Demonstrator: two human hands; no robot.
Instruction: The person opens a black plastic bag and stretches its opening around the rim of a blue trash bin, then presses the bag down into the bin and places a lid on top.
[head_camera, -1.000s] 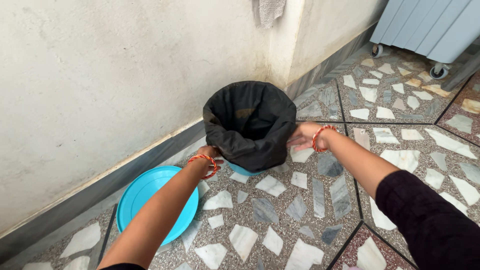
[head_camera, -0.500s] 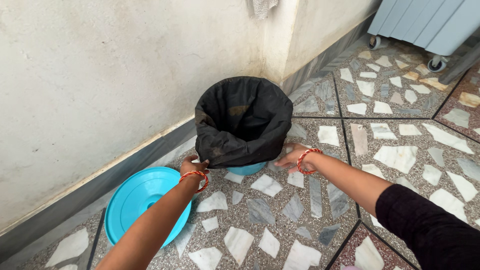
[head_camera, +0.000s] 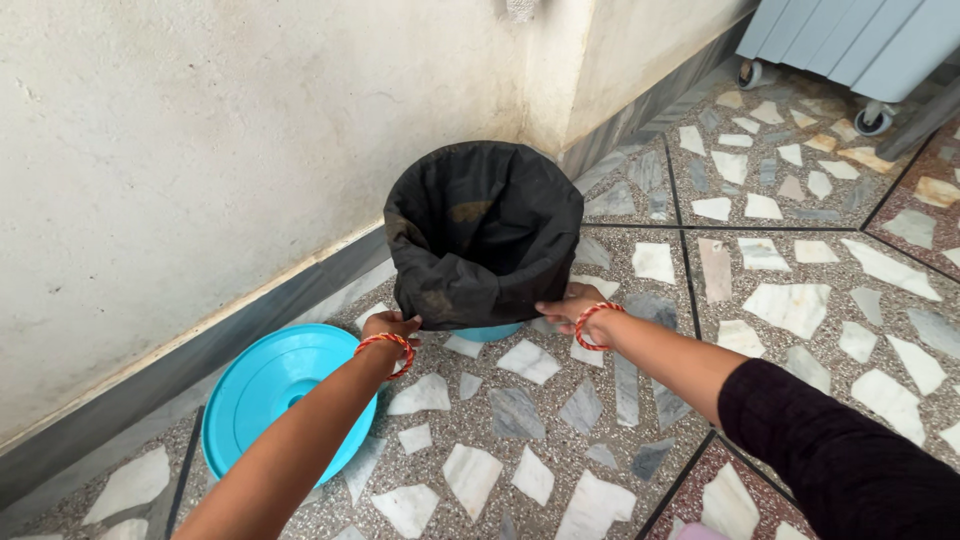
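1. My left hand (head_camera: 392, 324) is closed on the lower left hem of the black plastic liner bag (head_camera: 482, 232), pinching its folded-over edge.
2. My right hand (head_camera: 568, 306) grips the same hem on the lower right side, fingers curled around the plastic.
3. The bag is draped over a round turquoise plastic bin (head_camera: 488, 332); only a sliver of the bin's base shows beneath the hem, between my two hands.
4. The bin stands on the speckled stone-chip floor (head_camera: 620, 400), close to the corner where the pale plastered wall (head_camera: 200, 150) turns.
5. A round turquoise plastic lid (head_camera: 275, 395) lies flat on the floor just left of my left forearm, near the wall's grey skirting.
6. Red and white thread bangles (head_camera: 385, 345) circle both my wrists.
7. A pale grey wheeled cabinet (head_camera: 860, 45) stands well apart, at the upper right.
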